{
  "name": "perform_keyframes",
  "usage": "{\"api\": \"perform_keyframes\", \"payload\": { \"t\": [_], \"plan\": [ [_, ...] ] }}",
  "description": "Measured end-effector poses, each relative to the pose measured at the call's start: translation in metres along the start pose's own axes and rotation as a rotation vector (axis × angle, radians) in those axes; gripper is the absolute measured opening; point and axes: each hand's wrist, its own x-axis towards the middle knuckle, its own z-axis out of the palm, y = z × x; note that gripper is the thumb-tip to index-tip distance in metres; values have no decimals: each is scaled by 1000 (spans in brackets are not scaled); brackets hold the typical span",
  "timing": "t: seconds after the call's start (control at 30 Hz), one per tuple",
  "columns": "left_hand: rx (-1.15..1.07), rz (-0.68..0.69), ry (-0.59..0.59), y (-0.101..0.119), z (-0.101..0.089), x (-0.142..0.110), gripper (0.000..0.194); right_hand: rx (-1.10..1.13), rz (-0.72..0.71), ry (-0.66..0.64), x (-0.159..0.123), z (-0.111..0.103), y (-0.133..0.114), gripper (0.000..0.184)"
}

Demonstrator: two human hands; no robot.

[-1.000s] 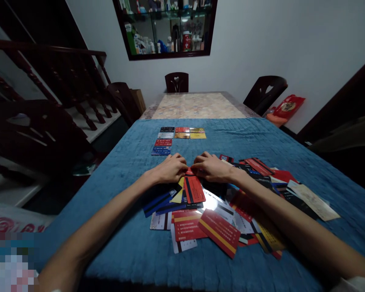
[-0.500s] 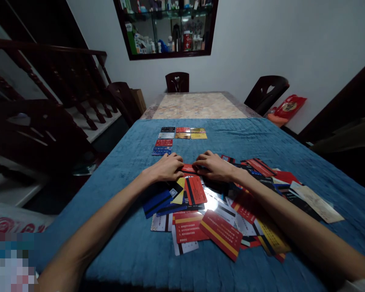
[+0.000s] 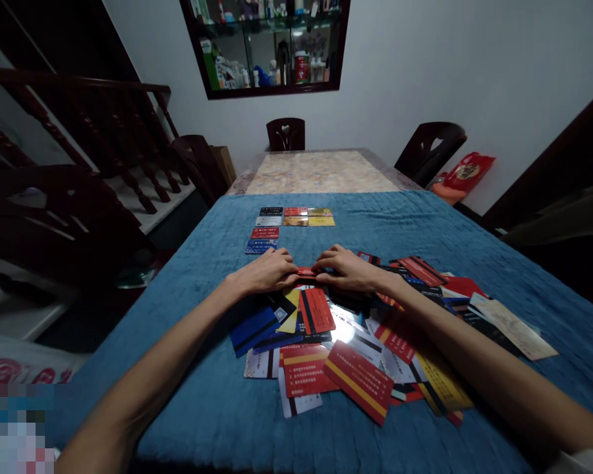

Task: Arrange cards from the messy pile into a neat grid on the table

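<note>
Between my two hands is a red card (image 3: 306,271), tilted, its far edge raised. My left hand (image 3: 271,268) has its fingers closed on the card's left end. At the right end, my right hand (image 3: 346,268) grips it with thumb and fingers, partly hiding it. Just below lies a loose pile of plastic cards: an orange-red card with a black stripe (image 3: 317,311), a blue card (image 3: 254,332), a red card with a yellow stripe (image 3: 360,380) and a gold card (image 3: 442,382). Several more spread under my right forearm.
Beyond my hands, several cards lie in neat rows, among them a blue card (image 3: 261,247) and a yellow card (image 3: 321,221). A blue cloth (image 3: 188,368) covers the near part of the table (image 3: 321,171). Dark wooden chairs (image 3: 432,148) stand around it.
My hands have drawn slightly apart, showing more of the red card between them. Its face has tipped from lying flatter to a steeper tilt. The rows of cards stay as they were.
</note>
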Motion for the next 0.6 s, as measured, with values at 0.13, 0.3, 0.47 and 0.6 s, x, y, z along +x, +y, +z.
{"api": "perform_keyframes", "payload": {
  "t": [0.13, 0.3, 0.47, 0.6],
  "plan": [
    [-77, 37, 64, -6, -2, 0, 33, 44, -37, 31, -1, -3, -1, 38],
    [-227, -18, 170, -11, 3, 3, 34, 1, 4, 91, 2, -2, -4, 30],
    [-292, -125, 304, -17, 14, 4, 26, -20, 112, 159, 4, 3, -8, 30],
    [-356, -188, 370, -23, 21, 4, 34, -7, 154, 197, 5, 7, -8, 30]
  ]
}}
